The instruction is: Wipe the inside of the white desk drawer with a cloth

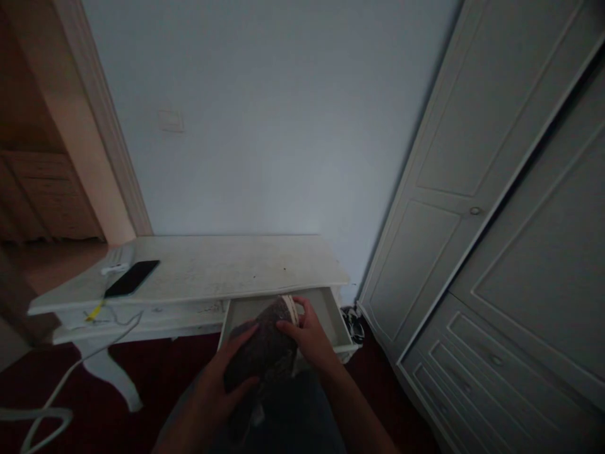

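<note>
Pale blue wall (293, 126) stands behind a scuffed white wooden table (212, 265). Dark, soft-looking fabric bundle with a pale-banded end (267, 343) is held up at the pulled-out white drawer (331, 309), overlapping its near side in view. Left hand (218, 375): fingers wrapped around the bundle's left side. Right hand (307, 331): fingers gripping beside the pale band. Black flat phone (132, 277) lies on the table's left end; white cable (85, 359) hangs nearby. Grey-white panelled wardrobe (439, 208) stands right, above dark red flooring (179, 359)
</note>
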Action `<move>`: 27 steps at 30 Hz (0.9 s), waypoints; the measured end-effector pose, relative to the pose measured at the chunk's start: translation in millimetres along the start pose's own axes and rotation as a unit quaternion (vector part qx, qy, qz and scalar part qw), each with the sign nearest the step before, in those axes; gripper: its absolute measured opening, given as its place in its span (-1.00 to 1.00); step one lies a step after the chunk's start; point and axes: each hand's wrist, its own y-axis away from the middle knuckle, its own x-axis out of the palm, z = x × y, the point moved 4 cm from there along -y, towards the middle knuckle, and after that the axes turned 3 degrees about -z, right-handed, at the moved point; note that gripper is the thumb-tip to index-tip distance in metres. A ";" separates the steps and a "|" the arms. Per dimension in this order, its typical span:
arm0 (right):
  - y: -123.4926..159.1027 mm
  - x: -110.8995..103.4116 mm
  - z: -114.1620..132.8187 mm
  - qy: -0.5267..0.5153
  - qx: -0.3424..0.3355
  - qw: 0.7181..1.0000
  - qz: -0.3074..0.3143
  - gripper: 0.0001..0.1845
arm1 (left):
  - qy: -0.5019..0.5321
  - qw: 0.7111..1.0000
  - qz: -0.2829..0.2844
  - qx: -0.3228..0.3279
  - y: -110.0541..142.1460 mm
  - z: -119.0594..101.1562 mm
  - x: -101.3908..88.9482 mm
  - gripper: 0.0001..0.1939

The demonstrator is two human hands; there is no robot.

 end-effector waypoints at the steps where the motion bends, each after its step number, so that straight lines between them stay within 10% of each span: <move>1: 1.8 -2.7 -2.5 0.017 0.000 1.000 -0.010 -0.05 | -0.061 0.998 -0.012 0.021 -0.3 2.2 -2.7 -0.31; 7: 10.8 10.0 12.5 0.186 -0.095 0.965 0.157 -0.22 | -0.322 0.941 -0.079 0.074 -26.5 -8.0 -29.9 -0.57; 14: -36.7 39.9 48.4 0.402 -0.280 0.872 -0.002 -0.48 | -0.414 0.866 -0.218 0.179 -72.8 -60.7 -79.8 -0.63; 18: -49.0 54.7 17.5 0.449 -0.326 0.830 0.058 -0.53 | -0.371 0.892 -0.189 0.178 -55.0 -10.4 -93.3 -0.65; 23: -35.5 44.5 -58.3 0.484 -0.195 0.817 0.247 -0.53 | -0.256 0.965 -0.057 -0.030 -22.2 81.5 -81.8 -0.56; 27: -22.8 28.5 -70.8 0.475 -0.170 0.833 0.226 -0.48 | -0.210 0.963 -0.092 -0.138 -39.1 98.7 -74.2 -0.32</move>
